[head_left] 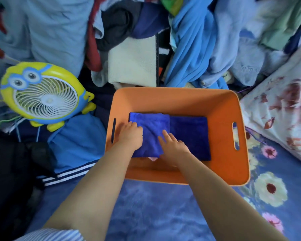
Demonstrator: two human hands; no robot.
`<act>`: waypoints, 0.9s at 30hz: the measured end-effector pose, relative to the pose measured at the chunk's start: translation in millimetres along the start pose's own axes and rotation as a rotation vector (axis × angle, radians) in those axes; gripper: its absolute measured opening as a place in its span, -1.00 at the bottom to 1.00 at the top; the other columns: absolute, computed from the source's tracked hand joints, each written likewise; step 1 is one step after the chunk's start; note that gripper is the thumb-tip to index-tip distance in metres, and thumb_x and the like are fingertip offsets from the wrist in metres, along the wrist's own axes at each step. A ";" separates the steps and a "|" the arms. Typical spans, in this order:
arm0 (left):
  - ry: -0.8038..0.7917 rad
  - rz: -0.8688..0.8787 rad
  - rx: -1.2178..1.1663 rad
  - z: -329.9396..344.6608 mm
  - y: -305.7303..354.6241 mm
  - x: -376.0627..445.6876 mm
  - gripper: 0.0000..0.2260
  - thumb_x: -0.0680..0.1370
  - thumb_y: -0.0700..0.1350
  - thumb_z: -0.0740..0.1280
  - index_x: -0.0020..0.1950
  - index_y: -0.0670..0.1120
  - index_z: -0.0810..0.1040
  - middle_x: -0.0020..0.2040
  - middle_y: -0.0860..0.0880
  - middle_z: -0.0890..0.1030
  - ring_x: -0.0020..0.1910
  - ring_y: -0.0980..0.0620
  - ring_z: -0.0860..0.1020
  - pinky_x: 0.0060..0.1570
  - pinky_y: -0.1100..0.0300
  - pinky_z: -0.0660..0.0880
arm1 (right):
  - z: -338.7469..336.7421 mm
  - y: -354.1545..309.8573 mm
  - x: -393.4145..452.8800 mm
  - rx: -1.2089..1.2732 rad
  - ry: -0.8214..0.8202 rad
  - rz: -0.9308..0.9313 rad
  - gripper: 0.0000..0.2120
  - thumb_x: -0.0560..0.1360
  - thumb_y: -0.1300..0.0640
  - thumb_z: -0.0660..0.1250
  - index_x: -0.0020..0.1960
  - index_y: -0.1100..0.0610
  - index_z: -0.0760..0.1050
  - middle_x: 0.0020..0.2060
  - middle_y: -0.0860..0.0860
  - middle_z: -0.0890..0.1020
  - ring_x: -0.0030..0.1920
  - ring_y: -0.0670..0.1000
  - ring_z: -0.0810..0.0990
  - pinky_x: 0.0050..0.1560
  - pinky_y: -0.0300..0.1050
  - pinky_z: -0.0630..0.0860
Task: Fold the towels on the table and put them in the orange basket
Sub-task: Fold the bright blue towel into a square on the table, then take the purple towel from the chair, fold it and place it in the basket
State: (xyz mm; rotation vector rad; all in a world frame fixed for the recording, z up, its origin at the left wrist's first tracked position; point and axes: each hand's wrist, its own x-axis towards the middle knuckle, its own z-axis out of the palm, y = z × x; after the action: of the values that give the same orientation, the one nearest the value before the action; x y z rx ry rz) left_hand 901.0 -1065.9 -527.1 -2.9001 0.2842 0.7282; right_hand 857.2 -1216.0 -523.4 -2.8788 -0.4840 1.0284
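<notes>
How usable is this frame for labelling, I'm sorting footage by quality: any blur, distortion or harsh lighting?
Head view: wide-angle bending curves the orange basket rim and stretches the forearms; light is soft and bluish with no glare; the clothes pile along the top edge looks smeared, while both hands and the folded blue towel stay fairly sharp.

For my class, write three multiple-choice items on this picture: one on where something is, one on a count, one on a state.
1. The yellow and blue cartoon desk fan lies where from the orange plastic basket?
A left B right C inside
2. How many folded blue towels show in the basket?
A one B two C four
3. The left hand and right hand are
A raised B gripping handles C pressing the lighter blue folded towel

Key: 1 A, fan sits left; 2 B, a darker blue folded towel lies alongside; 3 C, both palms rest on it.
</notes>
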 end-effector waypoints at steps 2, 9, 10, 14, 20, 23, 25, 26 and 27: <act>0.053 0.028 0.060 -27.8 1.3 -22.4 -0.76 0.55 -0.15 0.17 0.19 -0.14 0.45 0.25 -0.13 0.45 0.26 -0.11 0.38 0.24 0.05 0.31 | -23.1 -5.0 -26.3 -0.002 0.067 -0.030 -0.47 0.56 0.03 0.13 0.46 0.12 0.05 0.48 0.07 0.04 0.46 0.07 0.12 0.30 0.02 0.29; 0.274 0.075 0.115 -128.2 13.6 -122.0 -0.74 0.54 -0.20 0.15 0.20 -0.19 0.47 0.23 -0.17 0.46 0.27 -0.14 0.38 0.25 0.04 0.31 | -96.2 -23.4 -134.0 0.036 0.309 -0.032 -0.62 0.54 0.19 0.10 0.34 0.19 0.26 0.36 0.13 0.32 0.35 0.15 0.29 0.25 0.04 0.32; 0.308 0.077 0.134 -144.1 16.3 -147.0 -0.73 0.54 -0.20 0.15 0.21 -0.19 0.47 0.23 -0.17 0.46 0.28 -0.15 0.37 0.26 0.02 0.31 | -104.5 -26.7 -161.2 0.042 0.364 -0.035 -0.63 0.53 0.19 0.11 0.33 0.19 0.27 0.34 0.14 0.33 0.34 0.15 0.30 0.25 0.03 0.32; 0.444 0.048 0.147 -190.1 29.7 -229.4 -0.72 0.55 -0.18 0.14 0.22 -0.19 0.46 0.22 -0.16 0.45 0.26 -0.16 0.37 0.22 0.02 0.32 | -127.1 -35.4 -244.6 0.022 0.534 -0.048 -0.70 0.53 0.21 0.11 0.25 0.23 0.32 0.26 0.16 0.40 0.26 0.16 0.36 0.17 -0.03 0.35; 0.558 0.050 0.153 -216.2 60.8 -343.7 -0.72 0.57 -0.15 0.12 0.24 -0.15 0.45 0.25 -0.16 0.43 0.28 -0.15 0.34 0.23 0.03 0.29 | -129.3 -51.3 -361.4 -0.009 0.714 0.016 -0.69 0.51 0.25 0.09 0.24 0.24 0.34 0.22 0.15 0.42 0.23 0.15 0.39 0.12 -0.02 0.37; 0.588 0.113 0.205 -221.0 82.1 -384.9 -0.71 0.57 -0.14 0.12 0.25 -0.12 0.47 0.26 -0.13 0.44 0.30 -0.14 0.33 0.23 0.02 0.29 | -115.3 -54.6 -411.3 -0.010 0.755 0.086 -0.67 0.53 0.23 0.07 0.28 0.22 0.33 0.25 0.15 0.41 0.25 0.17 0.38 0.14 0.03 0.38; 0.601 0.161 0.246 -223.8 101.1 -410.0 -0.71 0.56 -0.14 0.12 0.25 -0.12 0.46 0.27 -0.12 0.44 0.30 -0.14 0.33 0.22 0.02 0.30 | -101.9 -52.6 -447.5 -0.007 0.783 0.149 -0.65 0.54 0.21 0.07 0.30 0.22 0.32 0.24 0.16 0.42 0.25 0.18 0.38 0.15 0.03 0.40; 0.611 0.182 0.250 -224.6 110.1 -420.1 -0.71 0.57 -0.14 0.12 0.25 -0.13 0.46 0.27 -0.13 0.44 0.30 -0.14 0.33 0.22 0.02 0.31 | -96.3 -51.5 -462.8 0.000 0.797 0.184 -0.65 0.54 0.21 0.07 0.31 0.21 0.31 0.24 0.17 0.43 0.25 0.18 0.39 0.15 0.03 0.40; 0.622 0.218 0.258 -225.1 123.5 -434.3 -0.71 0.57 -0.13 0.11 0.25 -0.13 0.45 0.27 -0.13 0.44 0.31 -0.15 0.33 0.22 0.02 0.30 | -88.0 -50.2 -484.5 0.008 0.818 0.231 -0.65 0.54 0.20 0.07 0.31 0.21 0.32 0.23 0.18 0.43 0.24 0.18 0.39 0.14 0.03 0.41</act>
State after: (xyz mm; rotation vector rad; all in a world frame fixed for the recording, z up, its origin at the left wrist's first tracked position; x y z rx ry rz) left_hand 600.7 -1161.7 -133.2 -2.7822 0.7057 -0.2057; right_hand 544.5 -1311.4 -151.7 -3.0352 -0.0841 -0.1929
